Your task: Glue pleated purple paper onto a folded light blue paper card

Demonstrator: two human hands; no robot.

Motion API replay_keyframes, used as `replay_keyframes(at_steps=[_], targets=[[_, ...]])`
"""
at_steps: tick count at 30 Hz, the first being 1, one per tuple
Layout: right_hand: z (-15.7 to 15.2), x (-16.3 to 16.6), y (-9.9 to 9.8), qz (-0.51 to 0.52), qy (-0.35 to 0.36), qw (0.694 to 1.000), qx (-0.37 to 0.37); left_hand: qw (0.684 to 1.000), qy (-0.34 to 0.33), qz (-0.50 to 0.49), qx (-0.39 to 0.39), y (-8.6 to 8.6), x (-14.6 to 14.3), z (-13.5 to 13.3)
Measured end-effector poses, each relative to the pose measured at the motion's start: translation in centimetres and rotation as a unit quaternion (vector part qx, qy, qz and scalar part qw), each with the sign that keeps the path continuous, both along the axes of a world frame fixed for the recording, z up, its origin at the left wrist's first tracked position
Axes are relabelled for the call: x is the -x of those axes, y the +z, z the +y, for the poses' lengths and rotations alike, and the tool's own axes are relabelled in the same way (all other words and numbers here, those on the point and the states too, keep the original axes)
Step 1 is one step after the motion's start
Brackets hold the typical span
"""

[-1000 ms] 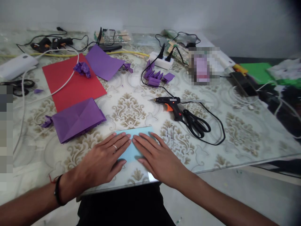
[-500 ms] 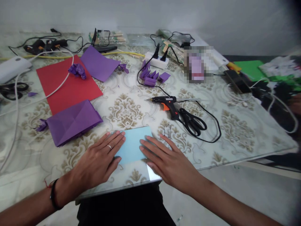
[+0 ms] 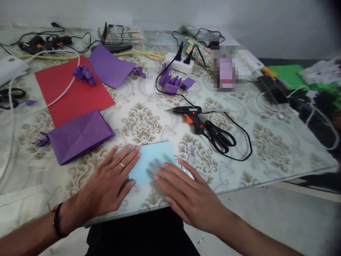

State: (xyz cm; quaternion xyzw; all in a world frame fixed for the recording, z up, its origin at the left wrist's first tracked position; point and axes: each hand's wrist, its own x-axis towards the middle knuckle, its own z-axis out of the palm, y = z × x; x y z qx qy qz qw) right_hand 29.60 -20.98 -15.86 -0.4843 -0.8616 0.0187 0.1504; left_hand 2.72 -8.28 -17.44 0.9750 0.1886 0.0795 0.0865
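A light blue sheet of paper (image 3: pixel 151 156) lies flat near the front edge of the patterned table. My left hand (image 3: pixel 112 177) rests flat with fingers stretched out, the fingertips on the paper's left side. My right hand (image 3: pixel 186 192) is open too, fingers spread over the paper's lower right part. A shadow shows beneath its fingertips, which seem slightly raised off the sheet. Left of the paper is a folded purple paper piece (image 3: pixel 80 137). Beyond my right hand lies a black hot glue gun (image 3: pixel 190 115) with an orange trigger, beside black-handled scissors (image 3: pixel 221 137).
A red sheet (image 3: pixel 71 97), a purple sheet (image 3: pixel 110 65) and crumpled purple paper (image 3: pixel 84 74) lie at the left. Folded purple pieces (image 3: pixel 172 83) sit by a white power strip (image 3: pixel 178 64). A dark phone-like object (image 3: pixel 273 89) and cables are at the right. White cord crosses the left side.
My right hand has lifted slightly and moved down toward the table's front edge, baring more of the blue paper. My left hand stays on the paper. The view has shifted a little.
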Motion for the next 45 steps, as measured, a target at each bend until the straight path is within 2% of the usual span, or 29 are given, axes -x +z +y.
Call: replay_keyframes(at_steps=[4,7,16,20,22,27,32,36,39,42,45], targets=[[2.0,3.4,-0.8,-0.005,0.034,0.997,0.062,1.000,0.020,-0.004,0.004,-0.2,-0.1,-0.1],[2.4,3.8,-1.5,-0.004,0.043,0.996,0.084,1.000,0.023,0.001,0.015,-0.2,-0.1,-0.1],[2.8,-0.9,-2.5,-0.019,-0.054,0.997,0.049,0.999,0.026,0.004,0.021,0.1,-0.1,-0.1],[3.2,-2.3,-2.3,-0.033,-0.085,0.995,0.038,0.999,0.024,0.002,0.021,0.0,0.0,0.1],[3.3,-2.2,-1.8,-0.033,-0.073,0.996,0.044,1.000,0.017,-0.001,0.013,0.0,0.0,0.3],[3.6,-1.4,-1.1,-0.019,0.010,0.998,0.060,1.000,0.010,-0.001,0.024,0.5,-0.3,0.2],[4.2,-1.3,-1.0,0.015,0.043,0.999,-0.015,0.999,0.015,-0.016,0.033,1.4,-0.6,0.0],[5.2,-1.3,0.0,0.089,0.025,0.991,-0.094,0.997,0.024,-0.056,0.056,2.3,-0.6,0.8],[6.3,-1.2,1.5,0.174,-0.008,0.979,-0.103,0.988,0.051,-0.111,0.095,3.6,-0.9,1.8],[7.8,-1.0,3.5,0.262,-0.031,0.962,-0.065,0.970,0.088,-0.189,0.126,5.3,-1.2,2.7],[9.8,-0.7,5.9,0.306,-0.046,0.951,0.028,0.949,0.142,-0.243,0.139,7.3,-1.1,3.5]])
